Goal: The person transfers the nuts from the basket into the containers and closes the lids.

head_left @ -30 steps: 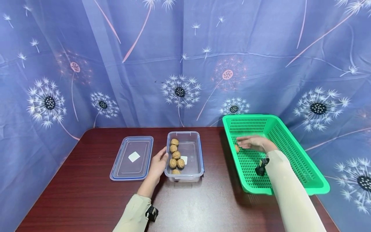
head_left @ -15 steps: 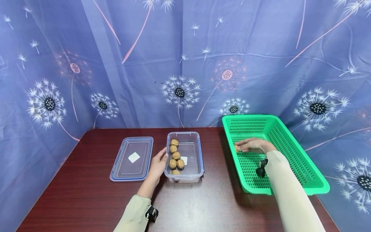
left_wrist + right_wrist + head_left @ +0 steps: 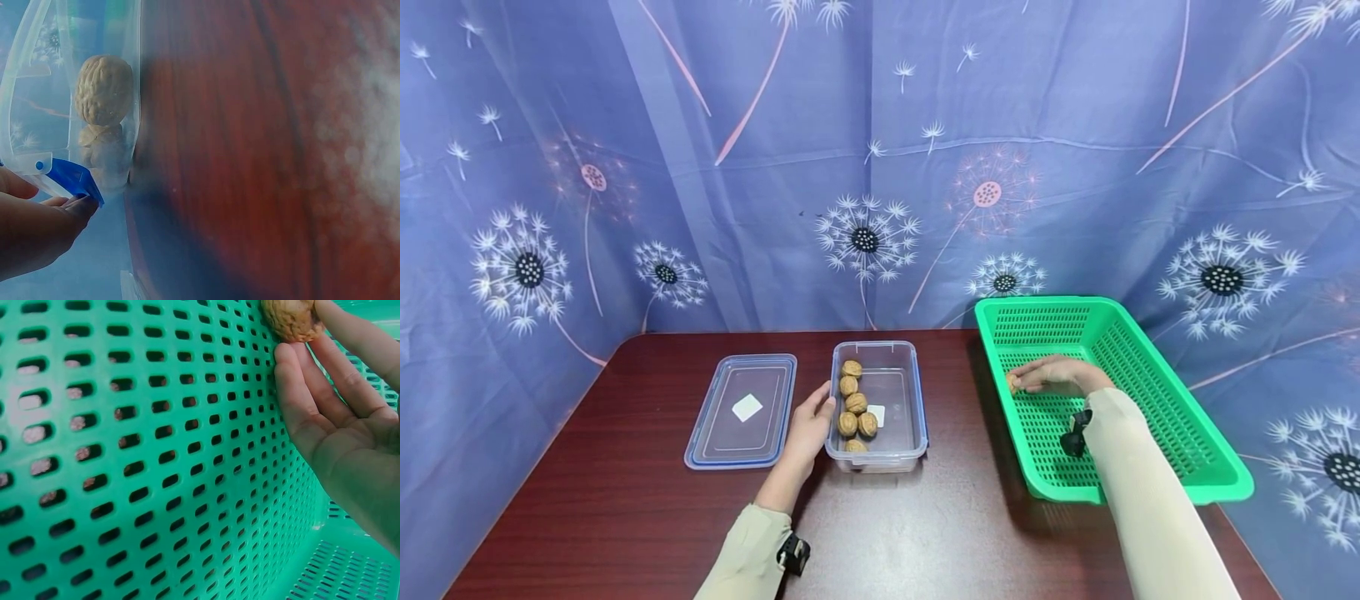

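My right hand (image 3: 1060,375) is inside the green basket and holds a walnut (image 3: 1012,383) in its fingertips by the left wall. In the right wrist view the walnut (image 3: 292,319) sits between thumb and fingers, close to the perforated side. My left hand (image 3: 808,423) grips the left edge of the clear plastic food container (image 3: 901,457). From the left wrist, its fingers (image 3: 81,206) are seen at the container's blue clip (image 3: 74,177), with the thumb near the rim. Several walnuts (image 3: 856,402) lie along the container's left side.
The green basket (image 3: 1150,350) stands at the right of the dark red table (image 3: 617,500). Left of the container lies its clear lid (image 3: 722,433) with a blue seal and a white label. A blue dandelion-print curtain (image 3: 760,250) hangs behind.
My right hand has lowered slightly toward the basket's left wall, and its fingers have closed on the walnut there. The left hand and the container have stayed put.
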